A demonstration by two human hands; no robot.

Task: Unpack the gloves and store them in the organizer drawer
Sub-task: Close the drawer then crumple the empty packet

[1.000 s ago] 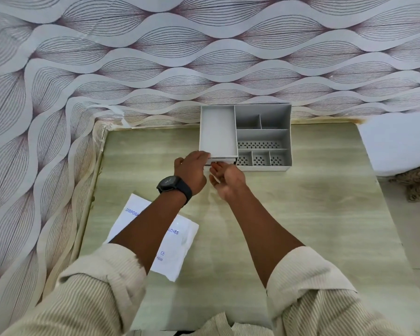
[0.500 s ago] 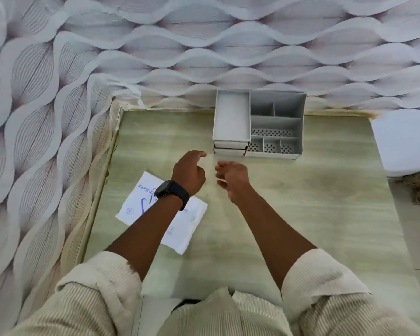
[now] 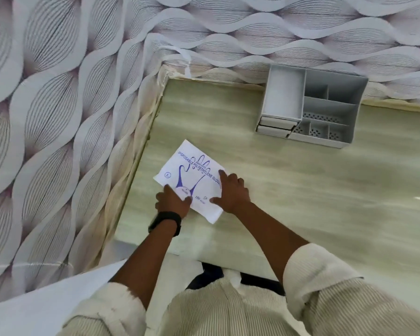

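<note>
Gloves remain sealed in flat white printed packet (image 3: pixel 192 180) on pale wood-grain table (image 3: pixel 301 202). Left hand (image 3: pixel 172 202) and right hand (image 3: pixel 232 192) press spread-fingered on its near edge. Risk: thin film slips or tears unevenly, scattering contents short of grey plastic organizer drawer (image 3: pixel 274 128).

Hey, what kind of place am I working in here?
Probably a home room: leaf-patterned wallpaper, a small wood-look table in the corner, a grey desk organizer.

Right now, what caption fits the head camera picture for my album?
Both hands, left and right, press on a flat white glove packet lying on the pale wooden table, near a grey plastic organizer.
</note>
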